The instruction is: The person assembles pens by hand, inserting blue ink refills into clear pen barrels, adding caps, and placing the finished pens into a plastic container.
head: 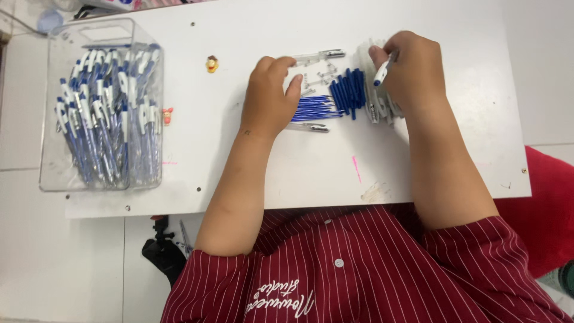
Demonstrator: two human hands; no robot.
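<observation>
My left hand (pixel 270 96) rests on the white board (pixel 287 161), fingers curled over a clear pen barrel (pixel 318 56) and touching a bundle of blue ink refills (pixel 315 109). My right hand (pixel 411 67) pinches a white and blue pen part (pixel 382 70) above a row of white clips (pixel 378 107). Between the hands lie a pile of dark blue caps (pixel 349 91), small metal springs (pixel 323 76) and another clear barrel (pixel 310 127).
A clear plastic bin (pixel 100 107) filled with several assembled blue and white pens stands at the left. Two small figurines (pixel 211 63) lie on the board. A dark object (pixel 162 251) sits on the floor below the board's edge.
</observation>
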